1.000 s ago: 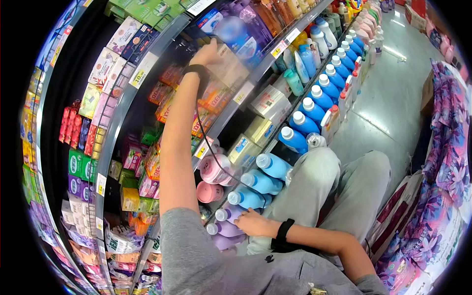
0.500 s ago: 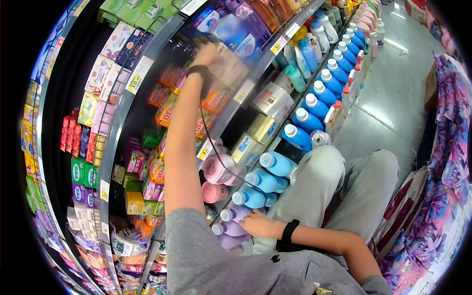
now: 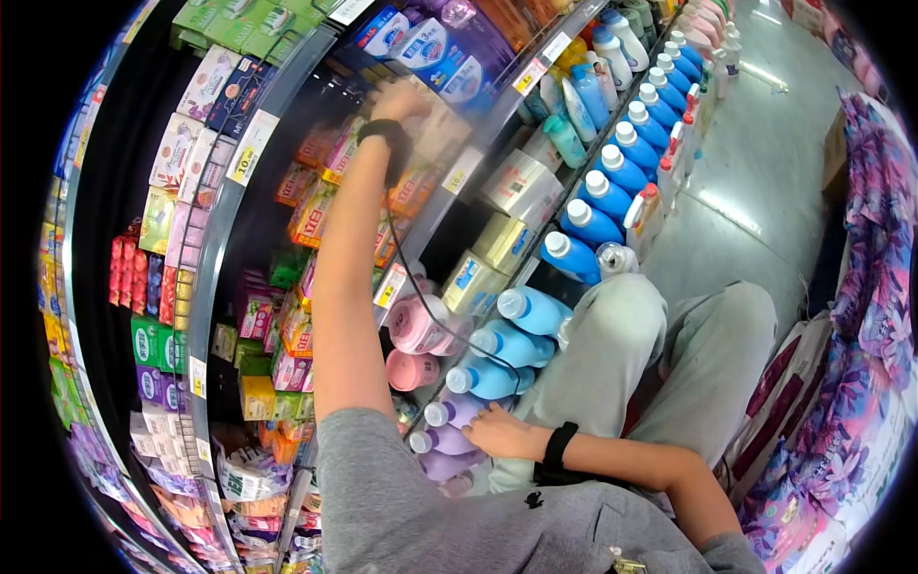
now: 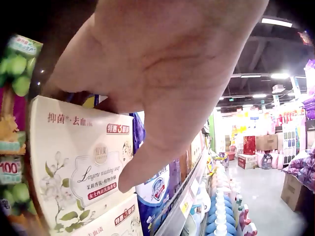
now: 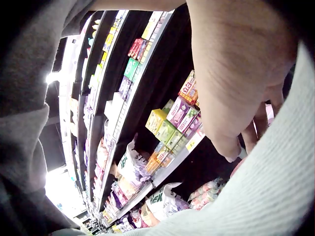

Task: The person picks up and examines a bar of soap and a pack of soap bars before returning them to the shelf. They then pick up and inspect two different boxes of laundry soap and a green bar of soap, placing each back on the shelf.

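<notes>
At the upper shelf my left hand (image 3: 400,99) reaches onto a pale soap box (image 3: 442,134). The left wrist view shows this hand (image 4: 172,69) over the top of the cream box (image 4: 81,152), thumb against its printed front and the other fingers behind its top edge. A similar box (image 4: 118,221) lies just below. Low down, my right hand (image 3: 502,432) rests beside my leg, its loosely bent fingertips at a purple bottle (image 3: 467,409). From the right wrist, the same hand (image 5: 241,73) shows bent fingers, partly hidden by the trouser leg.
Orange and yellow boxes (image 3: 311,212) lie beside my left forearm. Blue bottles (image 3: 604,194) with white caps line the lower shelf, near my knees. A metal shelf edge (image 3: 435,206) runs under the left arm, and floral packs (image 3: 875,258) stand at right.
The head view has shifted slightly, and the blue packs beyond my left hand show more sharply. Both hands keep nearly the same places, the left at the pale box and the right by the purple bottles.
</notes>
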### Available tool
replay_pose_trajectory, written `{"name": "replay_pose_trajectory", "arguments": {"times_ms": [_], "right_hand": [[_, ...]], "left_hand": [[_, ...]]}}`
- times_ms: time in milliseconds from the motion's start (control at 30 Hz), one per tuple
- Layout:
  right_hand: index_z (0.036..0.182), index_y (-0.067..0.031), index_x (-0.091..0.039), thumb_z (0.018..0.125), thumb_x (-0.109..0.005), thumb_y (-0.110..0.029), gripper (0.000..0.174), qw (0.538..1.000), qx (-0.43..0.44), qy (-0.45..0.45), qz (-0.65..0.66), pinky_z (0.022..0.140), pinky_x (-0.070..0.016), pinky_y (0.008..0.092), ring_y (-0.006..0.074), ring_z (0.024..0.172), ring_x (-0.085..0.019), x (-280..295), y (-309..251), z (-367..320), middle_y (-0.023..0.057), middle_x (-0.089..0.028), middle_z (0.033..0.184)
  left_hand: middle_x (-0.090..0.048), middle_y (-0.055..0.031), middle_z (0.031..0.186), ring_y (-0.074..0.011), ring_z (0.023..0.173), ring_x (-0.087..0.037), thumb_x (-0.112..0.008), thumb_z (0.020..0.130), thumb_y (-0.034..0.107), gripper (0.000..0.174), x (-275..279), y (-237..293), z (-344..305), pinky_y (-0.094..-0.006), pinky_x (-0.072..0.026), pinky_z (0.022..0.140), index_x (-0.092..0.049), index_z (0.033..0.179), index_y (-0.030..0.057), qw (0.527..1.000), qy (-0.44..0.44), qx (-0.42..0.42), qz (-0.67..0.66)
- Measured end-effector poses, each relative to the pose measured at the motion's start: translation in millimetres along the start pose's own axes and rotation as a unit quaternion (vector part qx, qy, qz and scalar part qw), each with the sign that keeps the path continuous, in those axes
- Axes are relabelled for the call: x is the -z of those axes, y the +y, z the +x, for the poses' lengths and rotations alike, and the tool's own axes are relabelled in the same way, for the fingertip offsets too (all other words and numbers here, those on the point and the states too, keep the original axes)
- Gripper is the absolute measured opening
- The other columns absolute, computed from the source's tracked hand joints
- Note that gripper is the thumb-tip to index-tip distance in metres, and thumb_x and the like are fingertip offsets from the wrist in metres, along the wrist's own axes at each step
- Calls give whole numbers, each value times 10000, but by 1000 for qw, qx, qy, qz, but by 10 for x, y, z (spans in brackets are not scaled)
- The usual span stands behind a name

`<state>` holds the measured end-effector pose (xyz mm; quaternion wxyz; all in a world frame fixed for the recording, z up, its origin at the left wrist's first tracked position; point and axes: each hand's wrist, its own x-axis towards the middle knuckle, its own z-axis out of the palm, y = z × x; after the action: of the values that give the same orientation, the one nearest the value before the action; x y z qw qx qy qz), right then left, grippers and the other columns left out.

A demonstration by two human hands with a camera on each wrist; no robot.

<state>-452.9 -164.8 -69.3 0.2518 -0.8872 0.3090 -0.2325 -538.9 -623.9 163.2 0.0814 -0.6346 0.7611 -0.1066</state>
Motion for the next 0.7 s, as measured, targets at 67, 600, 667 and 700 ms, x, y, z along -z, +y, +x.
{"name": "replay_pose_trajectory", "arguments": {"times_ms": [67,600,667,700], "right_hand": [[878,-53,-558,756,-531,-100,134,1000,-5,-6,-3,686,-426,393,253,802,-596,12,-2,2,107,-614,799],[881,-47,-569,760,-536,-94,134,999,-11,-28,19,690,-435,404,269,788,-607,39,1,23,113,-627,788],[874,-47,-570,757,-539,-94,130,1000,-12,-22,16,681,-436,404,268,776,-608,14,2,27,111,-627,776],[877,-47,-571,758,-539,-94,132,999,-14,-25,18,680,-437,405,267,776,-608,8,-5,24,110,-628,776]], "left_hand": [[-265,-293,1364,-495,1255,-241,-645,623,278,797,-73,-25,80,-544,-258,1023,-360,1308,-13,1000,22,11,-2],[-564,-185,855,-343,770,-541,-721,574,451,554,-383,-536,661,-437,-437,679,-605,834,-23,963,165,-212,-24],[-637,-192,803,-323,725,-623,-733,557,429,518,-338,-531,550,-383,-493,669,-650,795,-24,965,143,-218,-33],[-642,-213,859,-332,782,-631,-741,548,402,524,-110,-388,182,-366,-494,725,-660,845,-22,975,103,-193,-33]]}}
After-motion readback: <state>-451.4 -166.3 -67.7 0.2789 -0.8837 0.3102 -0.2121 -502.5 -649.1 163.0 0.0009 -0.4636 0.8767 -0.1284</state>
